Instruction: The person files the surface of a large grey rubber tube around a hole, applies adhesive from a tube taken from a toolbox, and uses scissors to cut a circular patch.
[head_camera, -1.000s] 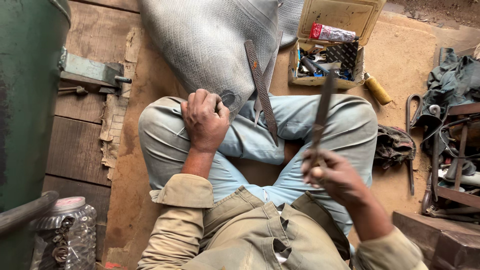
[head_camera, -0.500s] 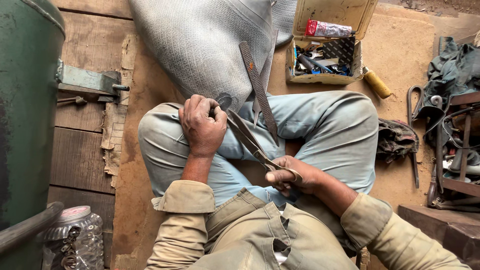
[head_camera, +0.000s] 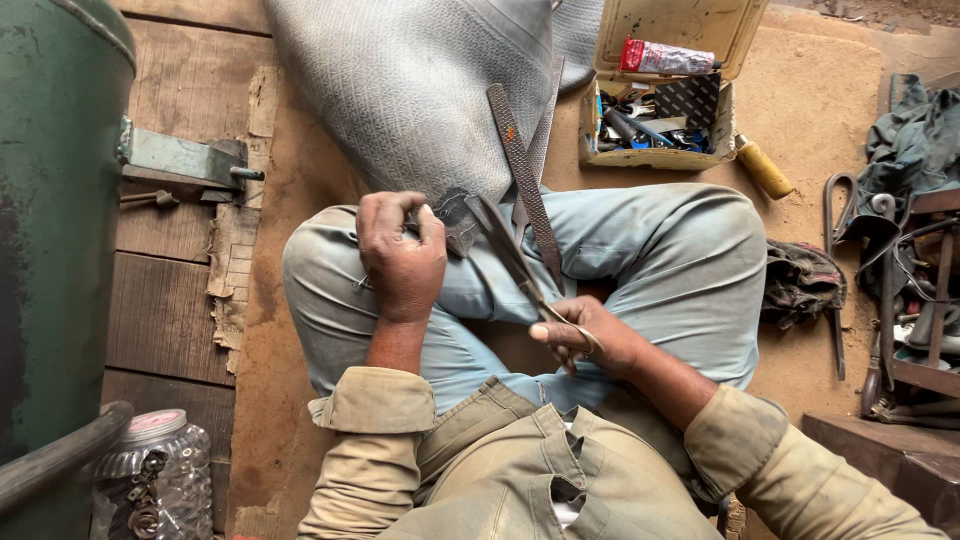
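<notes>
Seated worker is pinching a small dark workpiece on the knee with the left hand while the right hand, fist closed around its handle, is laying a file against it; filing looks underway, unfinished.

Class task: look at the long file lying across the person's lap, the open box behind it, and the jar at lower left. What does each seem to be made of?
Long file: probably steel, dull dark grey with a rough, toothed-looking face.
Open box: likely painted sheet metal, yellowish, worn and grimy, with thin walls; plastic cannot be ruled out.
Jar: clear plastic or glass, see-through, with small metal parts showing inside.
</notes>
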